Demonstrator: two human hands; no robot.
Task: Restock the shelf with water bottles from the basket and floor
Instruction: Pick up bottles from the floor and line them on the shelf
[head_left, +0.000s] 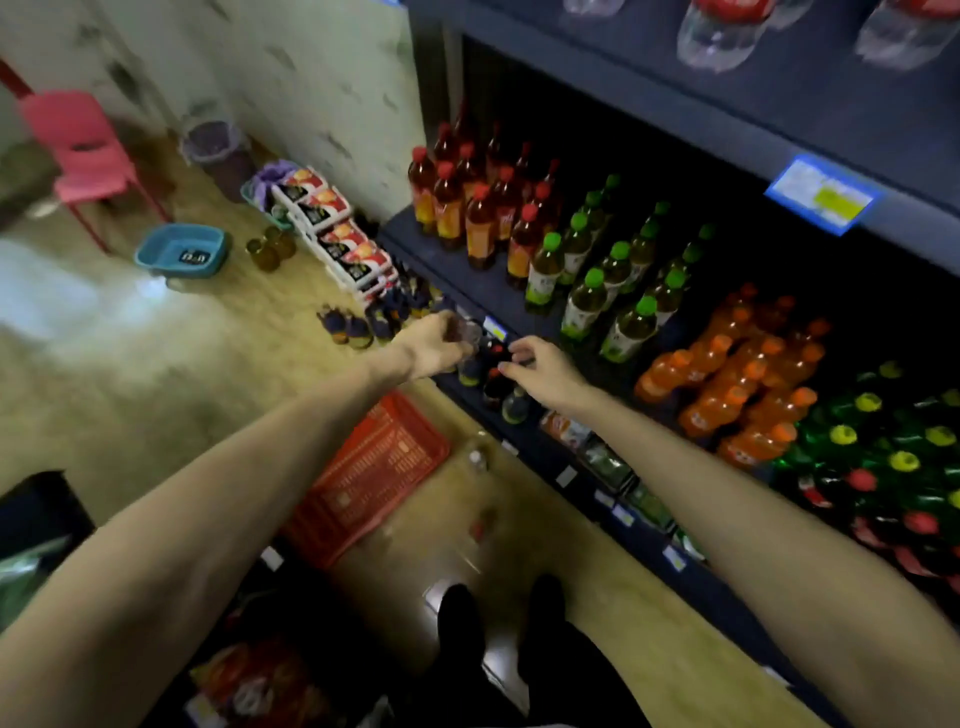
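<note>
My left hand (434, 345) grips a small clear water bottle (469, 332) at the front edge of the dark shelf (467, 291), near its left end. My right hand (543, 366) hovers just to the right with loosely bent fingers and holds nothing, above a few dark bottles (493, 379) at the shelf's lip. The red basket (374, 478) lies on the floor under my arms and looks empty. Two blurred clear bottles stand on the floor beside it, one with a white cap (477, 458) and one with a red label (483, 525). Large water bottles (722, 36) fill the upper shelf.
The shelf holds rows of red-capped (470, 218), green-capped (613, 291) and orange (737, 384) bottles. Small dark bottles (374, 322) and boxes (337, 234) line the floor by the wall. A blue basin (182, 252), pink chair (83, 150) and bin (218, 150) stand farther left.
</note>
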